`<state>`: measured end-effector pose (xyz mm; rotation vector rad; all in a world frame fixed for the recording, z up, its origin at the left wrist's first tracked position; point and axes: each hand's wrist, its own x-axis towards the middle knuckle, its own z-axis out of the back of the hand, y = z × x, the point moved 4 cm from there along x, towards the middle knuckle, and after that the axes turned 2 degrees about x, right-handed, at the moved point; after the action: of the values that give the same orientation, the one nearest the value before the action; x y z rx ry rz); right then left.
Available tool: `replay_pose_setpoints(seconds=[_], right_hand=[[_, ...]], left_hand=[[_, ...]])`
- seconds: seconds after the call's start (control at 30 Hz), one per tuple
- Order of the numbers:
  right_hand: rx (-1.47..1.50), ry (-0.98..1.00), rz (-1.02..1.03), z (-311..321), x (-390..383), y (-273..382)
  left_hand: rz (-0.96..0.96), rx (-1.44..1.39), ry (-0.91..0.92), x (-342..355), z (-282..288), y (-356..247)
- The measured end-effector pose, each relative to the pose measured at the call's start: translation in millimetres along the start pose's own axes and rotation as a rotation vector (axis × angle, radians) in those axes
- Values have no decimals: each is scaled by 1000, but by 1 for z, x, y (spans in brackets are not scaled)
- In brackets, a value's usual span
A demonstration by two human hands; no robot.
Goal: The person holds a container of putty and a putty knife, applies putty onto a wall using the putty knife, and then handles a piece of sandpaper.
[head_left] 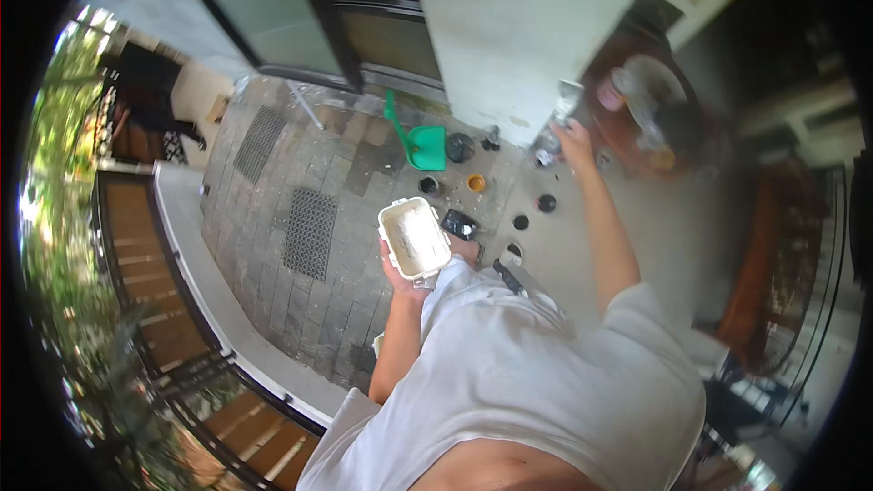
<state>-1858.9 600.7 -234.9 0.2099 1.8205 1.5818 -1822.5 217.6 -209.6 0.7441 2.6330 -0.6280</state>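
My left hand (398, 275) is closed around the side of a white rectangular plastic tub (416, 236). Whitish residue coats the tub's inside. On the right, my right hand (573, 142) reaches forward, closed on a scraper (568, 98) with a wide pale blade. That blade is up close to the corner of the white wall (527, 27); whether it touches cannot be made out.
A green dustpan (426, 147) lies on the grey paving. Around it stand several small dark pots, an orange-yellow cup (476, 183) and a black tray (460, 224). A round brown table (637, 109) with bags is at the right; a railing (150, 273) runs along the left.
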Motion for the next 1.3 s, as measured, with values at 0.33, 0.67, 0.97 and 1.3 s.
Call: replay_pose_setpoints(seconds=[0.33,0.67,0.97,1.3], right_hand=[[370,18,150,-58,-69,-7],[381,180,19,-84,-146,26],[404,139,-34,-54,-164,-8],[354,63,59,-15,-145,-3]], left_hand=[[-60,-101,32,0,17,-51],[32,-126,103,14,-6,-18],[138,-58,79,14,-22,18],[125,-40,139,23,-31,40]])
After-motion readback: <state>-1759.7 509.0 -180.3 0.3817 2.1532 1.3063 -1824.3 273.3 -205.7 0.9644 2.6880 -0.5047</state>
